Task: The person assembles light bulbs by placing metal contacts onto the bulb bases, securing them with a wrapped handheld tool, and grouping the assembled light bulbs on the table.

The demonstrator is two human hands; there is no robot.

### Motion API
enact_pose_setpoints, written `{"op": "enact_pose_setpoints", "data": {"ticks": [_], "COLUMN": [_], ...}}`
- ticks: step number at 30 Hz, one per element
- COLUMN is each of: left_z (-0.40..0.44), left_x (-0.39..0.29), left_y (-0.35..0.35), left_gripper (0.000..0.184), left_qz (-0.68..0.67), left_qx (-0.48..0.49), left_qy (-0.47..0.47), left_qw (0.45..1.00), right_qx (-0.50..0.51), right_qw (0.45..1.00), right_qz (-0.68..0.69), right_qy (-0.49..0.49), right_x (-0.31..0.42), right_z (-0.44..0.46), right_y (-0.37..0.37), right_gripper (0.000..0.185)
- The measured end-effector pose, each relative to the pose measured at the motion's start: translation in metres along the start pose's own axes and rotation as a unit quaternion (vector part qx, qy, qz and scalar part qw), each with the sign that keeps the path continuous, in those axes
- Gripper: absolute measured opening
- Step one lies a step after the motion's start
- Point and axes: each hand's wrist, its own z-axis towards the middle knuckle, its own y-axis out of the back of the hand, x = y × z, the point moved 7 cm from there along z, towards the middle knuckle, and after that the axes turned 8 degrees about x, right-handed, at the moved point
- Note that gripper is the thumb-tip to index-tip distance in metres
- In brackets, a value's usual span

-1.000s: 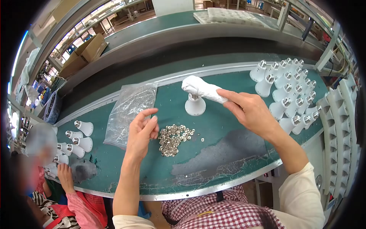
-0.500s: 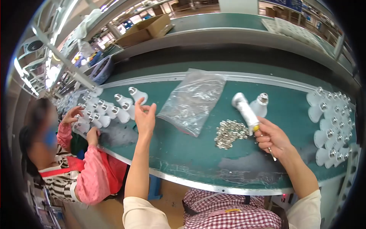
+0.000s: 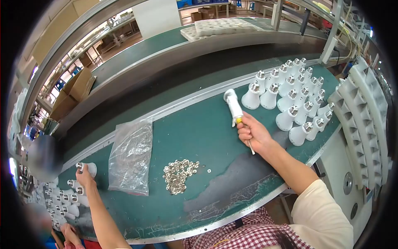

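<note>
At the far left, my left hand (image 3: 85,178) has its fingers around a white light bulb (image 3: 92,169) with a silver screw base. My right hand (image 3: 253,132) grips a white-wrapped, stick-like tool (image 3: 234,106) with a rounded end and a yellow part near the fingers. A thin metal rod sticks out below that hand; its exact kind I cannot make out. Between my hands lies a pile of small silver metal pieces (image 3: 176,178) on the green bench. A clear plastic bag (image 3: 132,157) lies flat near my left hand.
Several bulbs (image 3: 286,118) stand base-up at right, beside stacked white moulded trays (image 3: 358,124). More bulbs (image 3: 62,203) crowd the left, near a co-worker's hand (image 3: 69,233). A raised shelf at the back carries white foam trays (image 3: 224,27) and a cardboard box (image 3: 74,91).
The view has swung right, showing more of the right-hand bulbs and trays. My left hand, raised with fingers apart before, has closed on a bulb. My right hand still holds the tool.
</note>
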Motion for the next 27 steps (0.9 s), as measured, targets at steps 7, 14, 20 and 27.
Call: {"op": "enact_pose_setpoints", "data": {"ticks": [7, 14, 20, 27], "left_z": [-0.112, -0.307, -0.344, -0.386], "left_x": [-0.113, -0.185, -0.168, -0.179], "left_y": [-0.054, -0.191, -0.235, -0.186], "left_gripper": [0.039, 0.032, 0.039, 0.01], "left_qz": [0.001, -0.002, 0.032, 0.218], "left_qx": [0.078, 0.383, 0.5, 0.47], "left_qy": [-0.2, -0.248, -0.185, -0.477], "left_qw": [0.977, 0.89, 0.846, 0.71], "right_qx": [0.055, 0.085, 0.092, 0.094], "right_qw": [0.989, 0.973, 0.977, 0.969], "right_qz": [-0.134, -0.213, -0.192, -0.229], "right_qy": [-0.013, 0.029, 0.016, 0.004], "right_x": [-0.005, 0.0, 0.001, -0.003], "right_z": [0.002, -0.001, 0.0, 0.0], "right_y": [-0.016, -0.02, -0.019, -0.023], "right_gripper": [0.044, 0.042, 0.043, 0.047]}}
